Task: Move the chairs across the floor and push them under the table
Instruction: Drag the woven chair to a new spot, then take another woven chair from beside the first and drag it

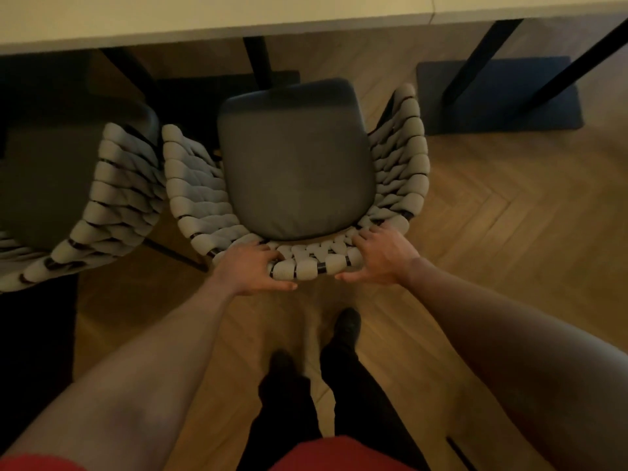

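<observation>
feet [346,326]: on the wood floor [492,215], one ahead of the other, just behind the chair.
left hand [253,266]: grips the back rail, fingers over the top, thumb under.
right hand [380,256]: same rail, fingers spread over the weave, thumb underneath.
chair [295,171]: directly ahead, mostly out from the table [238,18]; seat front near its edge.
heading: seat faces the table, back toward the person; front-to-back axis runs person to table, roughly square.
step: push straight in, even force from both hands, legs sliding and not tipping.
watch: second chair [112,198] just beside its left arm, table leg [258,59] ahead of the seat; base plate [499,96] off right.
</observation>
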Tool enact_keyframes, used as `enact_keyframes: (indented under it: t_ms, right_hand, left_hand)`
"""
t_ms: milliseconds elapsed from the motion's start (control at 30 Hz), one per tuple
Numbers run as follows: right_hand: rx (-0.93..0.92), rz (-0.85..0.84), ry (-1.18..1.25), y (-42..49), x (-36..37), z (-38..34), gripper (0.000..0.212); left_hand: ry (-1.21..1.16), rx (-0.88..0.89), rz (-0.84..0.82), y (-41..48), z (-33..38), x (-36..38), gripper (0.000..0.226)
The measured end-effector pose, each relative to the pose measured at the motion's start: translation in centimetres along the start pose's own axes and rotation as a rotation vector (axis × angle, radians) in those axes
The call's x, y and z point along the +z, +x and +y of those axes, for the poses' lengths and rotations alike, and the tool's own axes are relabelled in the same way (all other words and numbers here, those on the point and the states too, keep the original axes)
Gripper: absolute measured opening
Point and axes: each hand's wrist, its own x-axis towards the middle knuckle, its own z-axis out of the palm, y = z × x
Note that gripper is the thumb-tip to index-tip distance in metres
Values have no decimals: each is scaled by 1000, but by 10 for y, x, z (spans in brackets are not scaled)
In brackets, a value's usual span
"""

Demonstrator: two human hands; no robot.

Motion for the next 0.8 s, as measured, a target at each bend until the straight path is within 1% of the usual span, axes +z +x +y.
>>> enact_keyframes:
  t_ms: [67,133,200,267,333,400,433,567,667,733,800]
  right_hand:
    - [67,8,-8,-14,-2,-15,100]
    - [143,29,15,-26,-5,-32,88]
    - [219,4,98,-37,-9,-49,80]
    - [273,-27,230,-49,-13,-62,81]
    - [343,-44,408,-64,-20,-76,81]
    - [432,-52,535,-78,-24,-89,71]
    - [494,-64,589,-86,-27,-97,64]
    - [743,-126,833,-125,-24,-135,52]
    - [899,-142,980,-160,3,-166,53]
    - [1002,-118,1083,-186,28,-187,55]
    - [1119,-97,1208,-215,50,-208,55]
  left_hand:
    - [-20,-3,-59,-8,2,-5,82]
    - [-7,-4,-87,-18,6,-13,68]
    - [55,24,-100,-26,8,-23,55]
    - [91,62,-127,-35,9,-35,47]
    - [133,102,-183,-45,9,-47,54]
    - [162,159,-235,-54,7,-57,63]
    - [168,181,-248,-58,6,-61,63]
    - [248,300,-326,-64,-3,-80,56]
    - [426,412,-344,-56,7,-92,42]
    - [544,493,-322,-49,25,-98,40]
    - [596,571,-343,-43,52,-103,40]
